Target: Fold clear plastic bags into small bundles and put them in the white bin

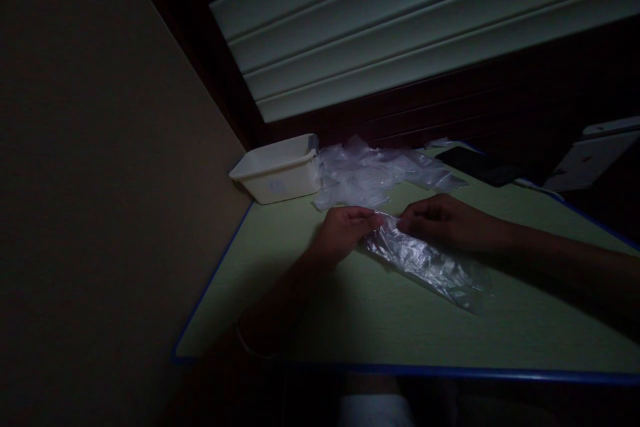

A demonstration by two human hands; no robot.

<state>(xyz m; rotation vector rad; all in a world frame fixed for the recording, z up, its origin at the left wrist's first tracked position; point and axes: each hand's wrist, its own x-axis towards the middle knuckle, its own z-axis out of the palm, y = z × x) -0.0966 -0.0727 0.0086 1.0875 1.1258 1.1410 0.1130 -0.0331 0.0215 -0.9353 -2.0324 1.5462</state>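
A clear, crinkled plastic bag (pixel 425 263) hangs slantwise over the table, its lower end stretching toward the right front. My left hand (pixel 344 232) pinches the bag's upper left corner between thumb and fingers. On the other side, my right hand (pixel 443 219) has its fingertips closed on the top edge, close to the left thumb. Dim light hides whether anything lies inside the bag. Just behind both hands, several more clear plastic bags (pixel 360 173) are spread in a loose heap.
A cream plastic bin (pixel 280 180) stands at the table's back left, against the wall. Toward the back right lie a dark flat device (pixel 477 165) and a white cable (pixel 540 188), near a pale tablet-like panel (pixel 583 160). The pale green table (pixel 310 327) has a blue edge.
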